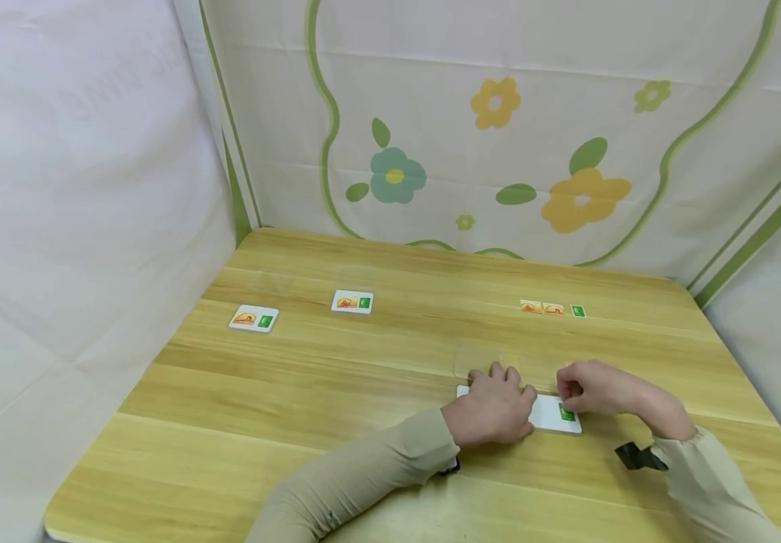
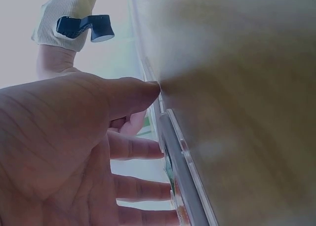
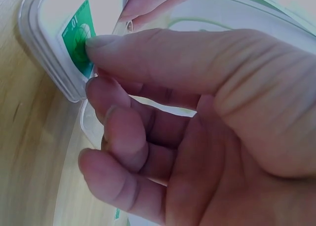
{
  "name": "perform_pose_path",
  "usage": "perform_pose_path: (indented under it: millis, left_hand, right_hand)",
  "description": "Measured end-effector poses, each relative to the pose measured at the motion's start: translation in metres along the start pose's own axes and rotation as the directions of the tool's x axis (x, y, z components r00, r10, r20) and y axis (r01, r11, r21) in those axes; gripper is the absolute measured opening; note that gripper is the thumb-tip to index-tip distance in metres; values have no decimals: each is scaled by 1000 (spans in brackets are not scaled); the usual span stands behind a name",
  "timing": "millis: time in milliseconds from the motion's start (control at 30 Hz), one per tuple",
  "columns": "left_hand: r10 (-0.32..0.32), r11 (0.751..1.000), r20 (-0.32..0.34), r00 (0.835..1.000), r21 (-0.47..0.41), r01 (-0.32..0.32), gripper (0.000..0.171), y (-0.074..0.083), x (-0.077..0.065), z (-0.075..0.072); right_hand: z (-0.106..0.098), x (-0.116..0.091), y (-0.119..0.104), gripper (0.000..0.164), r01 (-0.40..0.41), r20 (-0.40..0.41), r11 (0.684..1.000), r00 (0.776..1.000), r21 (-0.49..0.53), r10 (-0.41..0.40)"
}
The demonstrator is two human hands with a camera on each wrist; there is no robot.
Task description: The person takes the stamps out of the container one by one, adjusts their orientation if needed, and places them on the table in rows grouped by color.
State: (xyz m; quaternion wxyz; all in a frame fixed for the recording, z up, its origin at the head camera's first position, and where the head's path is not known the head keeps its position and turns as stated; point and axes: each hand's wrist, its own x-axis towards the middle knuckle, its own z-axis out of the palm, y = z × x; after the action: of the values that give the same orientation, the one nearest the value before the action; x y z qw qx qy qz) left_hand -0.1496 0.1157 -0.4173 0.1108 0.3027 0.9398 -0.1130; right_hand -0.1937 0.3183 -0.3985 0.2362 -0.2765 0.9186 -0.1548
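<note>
My left hand (image 1: 495, 407) rests palm down with fingers spread on the white rectangular cases in front of me. In the left wrist view its thumb (image 2: 133, 95) touches the near edge, the fingers reaching across the top. At the right end of the white case (image 1: 546, 415), my right hand (image 1: 597, 388) pinches the edge of a green picture slip (image 3: 79, 38). The thumb covers part of this slip, and the other fingers curl below. Clear plastic covers (image 1: 475, 358) lie just behind the cases. My left hand hides much of the left case.
Two white cases, one at far left (image 1: 253, 318) and one near it (image 1: 353, 302), each show an orange picture and a green one. Loose orange slips (image 1: 542, 308) and a green slip (image 1: 578, 310) lie at the back right. Cloth walls border the wooden table (image 1: 228, 452).
</note>
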Motion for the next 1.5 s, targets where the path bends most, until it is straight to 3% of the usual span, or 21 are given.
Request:
perform_pose_path:
  millis: [633,1267,1500]
  left_hand:
    - [2,1000,-7,1000,18,-2,54,0,1,0]
    - [7,1000,-4,1000,8,-6,53,2,1,1]
    - [6,1000,-9,1000,11,-5,53,0,0,1]
  right_hand:
    - [-4,-4,0,18,16,-21,1000,1000,-4,-16]
    - [-17,-17,16,19,160,-70,980,986,116,-153]
    - [-23,-19,20,16,153,-38,966,988,209,-148]
